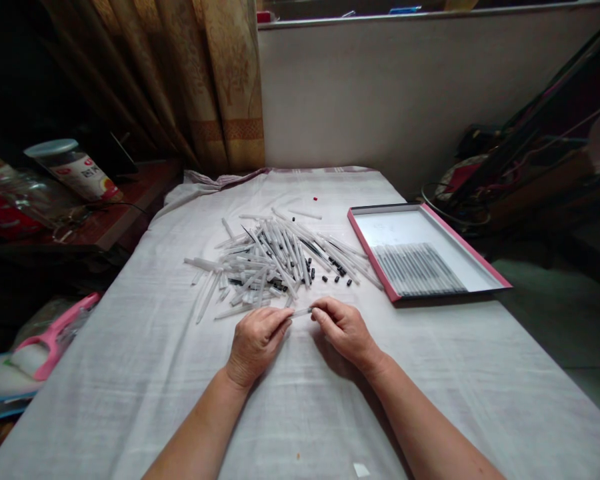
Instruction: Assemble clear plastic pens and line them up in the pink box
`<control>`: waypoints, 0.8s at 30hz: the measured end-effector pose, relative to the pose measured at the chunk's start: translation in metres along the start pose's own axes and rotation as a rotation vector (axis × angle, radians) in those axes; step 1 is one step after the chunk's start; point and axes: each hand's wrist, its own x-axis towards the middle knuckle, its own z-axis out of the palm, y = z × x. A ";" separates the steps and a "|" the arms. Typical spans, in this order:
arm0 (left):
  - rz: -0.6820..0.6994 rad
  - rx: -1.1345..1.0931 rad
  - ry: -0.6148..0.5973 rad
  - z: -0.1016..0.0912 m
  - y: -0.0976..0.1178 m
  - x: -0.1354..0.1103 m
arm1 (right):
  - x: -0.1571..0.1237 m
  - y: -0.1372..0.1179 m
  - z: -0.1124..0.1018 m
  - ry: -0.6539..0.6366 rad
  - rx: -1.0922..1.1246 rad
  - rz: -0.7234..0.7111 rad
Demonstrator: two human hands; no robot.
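My left hand and my right hand meet over the white cloth, both pinched on one clear pen held level between them. Just beyond lies a heap of clear pen barrels and caps, with small black end pieces scattered at its right side. A shallow pink-rimmed box to the right holds a row of finished pens laid side by side.
The white cloth covers a flat surface. A tiny red piece lies near its far edge. Jars stand on a dark shelf at left, a pink tool lies below, and a curtain hangs behind.
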 end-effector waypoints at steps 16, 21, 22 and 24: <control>-0.079 0.076 0.046 -0.009 -0.008 -0.001 | 0.006 0.006 -0.017 0.109 0.084 0.116; -0.069 0.050 0.017 -0.008 -0.010 0.000 | 0.005 0.007 -0.017 0.177 -0.284 -0.130; -0.067 0.053 0.012 -0.007 -0.009 0.001 | 0.005 0.006 -0.018 0.210 -0.358 -0.178; -0.052 0.066 0.003 -0.006 -0.007 0.003 | 0.004 0.004 -0.018 0.238 -0.459 -0.249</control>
